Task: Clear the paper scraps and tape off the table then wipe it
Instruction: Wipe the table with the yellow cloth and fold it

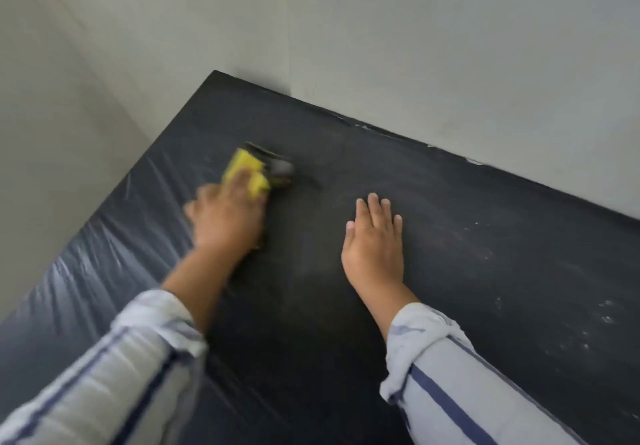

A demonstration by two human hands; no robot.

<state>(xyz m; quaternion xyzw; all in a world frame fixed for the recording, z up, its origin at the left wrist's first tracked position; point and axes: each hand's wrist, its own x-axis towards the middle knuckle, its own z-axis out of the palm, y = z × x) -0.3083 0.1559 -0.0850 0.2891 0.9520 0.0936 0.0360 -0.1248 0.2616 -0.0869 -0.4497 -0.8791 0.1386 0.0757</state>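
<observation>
Head view. Gripping a yellow sponge in the left hand (blurred, fingers curled over its top), pressed to the black table near the far left corner. Resting the right hand flat just beside, fingers straight and together, holding nothing. Along the back edge by the wall, pale tape scraps. Toward the right, white specks. Striped sleeves rolled on both forearms.

The table is covered in black plastic sheeting, matt and scuffed at centre, glossy and wrinkled at the left edge. A yellow foam sponge with dark scouring layer is seen. The sleeves are striped cloth.
</observation>
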